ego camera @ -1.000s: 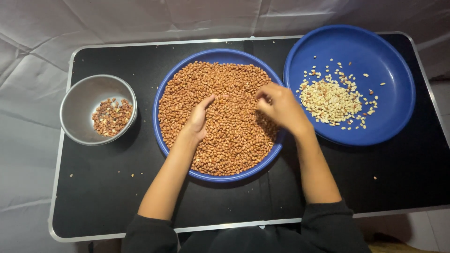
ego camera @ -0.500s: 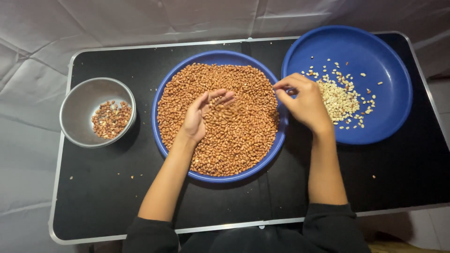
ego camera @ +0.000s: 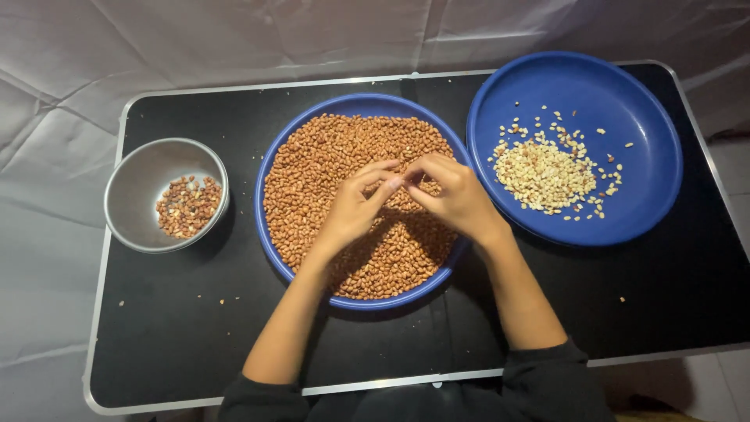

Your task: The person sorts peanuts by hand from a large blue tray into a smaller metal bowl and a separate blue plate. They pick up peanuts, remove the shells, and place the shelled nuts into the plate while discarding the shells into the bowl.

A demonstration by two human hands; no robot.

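Both hands over the middle blue basin, heaped with red-brown peanuts. Left hand and right hand meeting fingertip to fingertip above the heap, each grip pinched together. Something small possibly caught between the tips; too small and hidden to tell what, or which way it points. Palms turned down and inward, wrists resting low over the near half of the heap, forearms running back toward the dark sleeves at the near table edge.

Peanuts filling the basin all round and beneath both grips, lying every way, no common long axis.

To the right of the right grip, well apart: a second, wider blue basin, with a small mound of pale, skinned peanuts on its floor nearest the hands, and loose ones scattered above and beside it.

To the left of the left grip, well apart: a round steel bowl, holding a shallow patch of mixed reddish and pale bits against its right wall.

A few crumbs on the black table, near the bowl and by the right forearm. Grey cloth behind the table. No packages, labels or signs in view.
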